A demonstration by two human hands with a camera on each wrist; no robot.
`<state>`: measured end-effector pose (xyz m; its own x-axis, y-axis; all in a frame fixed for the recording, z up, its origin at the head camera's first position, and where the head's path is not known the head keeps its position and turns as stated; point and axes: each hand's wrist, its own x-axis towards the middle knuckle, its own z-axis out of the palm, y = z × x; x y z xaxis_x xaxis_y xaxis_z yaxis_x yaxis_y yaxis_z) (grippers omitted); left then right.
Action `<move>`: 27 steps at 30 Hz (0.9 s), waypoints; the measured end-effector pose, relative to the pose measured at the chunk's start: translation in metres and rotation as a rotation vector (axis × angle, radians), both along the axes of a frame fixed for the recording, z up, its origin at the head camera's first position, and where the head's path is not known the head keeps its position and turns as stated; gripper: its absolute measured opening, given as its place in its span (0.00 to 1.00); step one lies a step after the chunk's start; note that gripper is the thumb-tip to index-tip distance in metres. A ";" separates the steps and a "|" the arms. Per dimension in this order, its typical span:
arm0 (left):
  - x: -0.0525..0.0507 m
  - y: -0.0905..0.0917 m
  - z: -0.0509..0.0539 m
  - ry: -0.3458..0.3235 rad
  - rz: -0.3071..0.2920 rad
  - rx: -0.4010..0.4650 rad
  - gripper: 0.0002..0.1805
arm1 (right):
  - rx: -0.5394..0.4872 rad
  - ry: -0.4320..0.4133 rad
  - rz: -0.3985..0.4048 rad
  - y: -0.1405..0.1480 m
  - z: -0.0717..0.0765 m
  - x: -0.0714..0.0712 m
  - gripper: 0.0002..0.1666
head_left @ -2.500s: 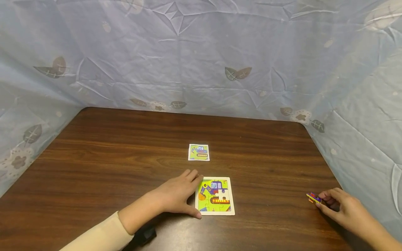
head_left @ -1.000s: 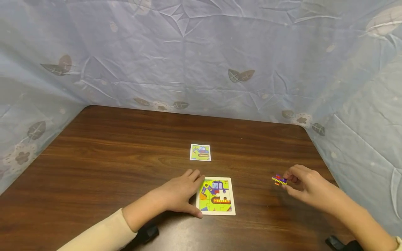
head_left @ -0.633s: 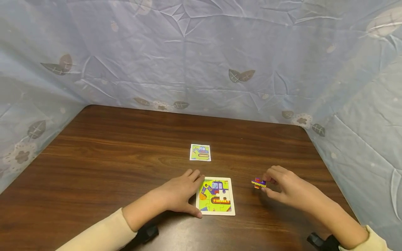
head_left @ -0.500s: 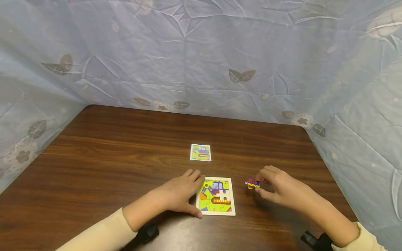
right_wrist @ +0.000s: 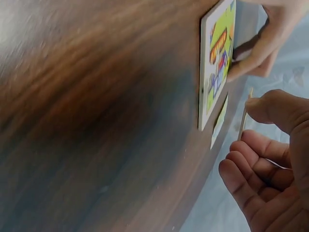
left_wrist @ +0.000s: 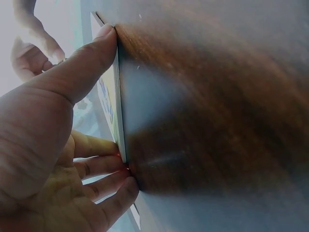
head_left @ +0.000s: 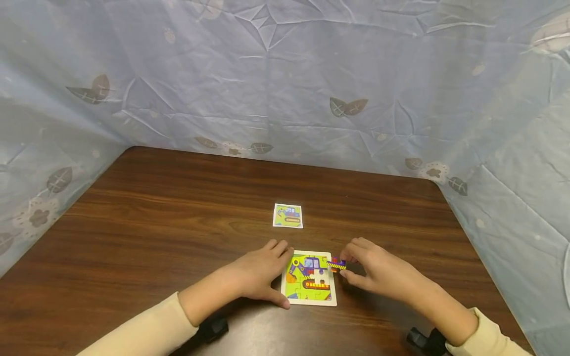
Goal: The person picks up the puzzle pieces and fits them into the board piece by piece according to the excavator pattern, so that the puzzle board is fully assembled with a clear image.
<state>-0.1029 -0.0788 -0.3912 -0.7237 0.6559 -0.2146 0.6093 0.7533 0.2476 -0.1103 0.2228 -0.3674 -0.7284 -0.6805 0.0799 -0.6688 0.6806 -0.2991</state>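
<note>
A square jigsaw puzzle (head_left: 307, 300) in a white frame lies near the front of the table, showing a purple excavator on green. A white gap shows in its right part. My left hand (head_left: 251, 276) rests at its left edge, thumb at the near corner and fingers spread toward the far corner. In the left wrist view the thumb and fingertips touch the frame's edge. My right hand (head_left: 378, 269) pinches a puzzle piece (head_left: 336, 265) with purple, red and yellow-black stripes, held above the frame's right edge. The right wrist view shows this piece (right_wrist: 244, 118) edge-on between thumb and fingers.
A small picture card (head_left: 288, 216) with the same excavator lies beyond the puzzle. The dark wooden table (head_left: 200, 198) is enclosed at the back and sides by a pale leaf-patterned cloth (head_left: 289, 74). Black wrist devices (head_left: 420, 341) sit under both forearms.
My right hand has carried the puzzle piece leftward from the table's right side to the puzzle's right edge. My left hand has stayed at the frame's left side.
</note>
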 end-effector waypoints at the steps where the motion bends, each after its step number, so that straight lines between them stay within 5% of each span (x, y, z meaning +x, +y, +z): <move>1: 0.000 0.000 0.000 0.001 0.000 -0.001 0.62 | -0.003 -0.001 0.002 -0.002 -0.001 0.000 0.09; 12: 0.001 0.000 0.001 -0.003 0.002 0.000 0.62 | 0.036 -0.085 0.035 -0.021 -0.015 0.004 0.11; 27: 0.001 0.000 0.002 -0.006 0.006 0.014 0.62 | 0.058 -0.068 0.068 -0.029 -0.021 0.008 0.08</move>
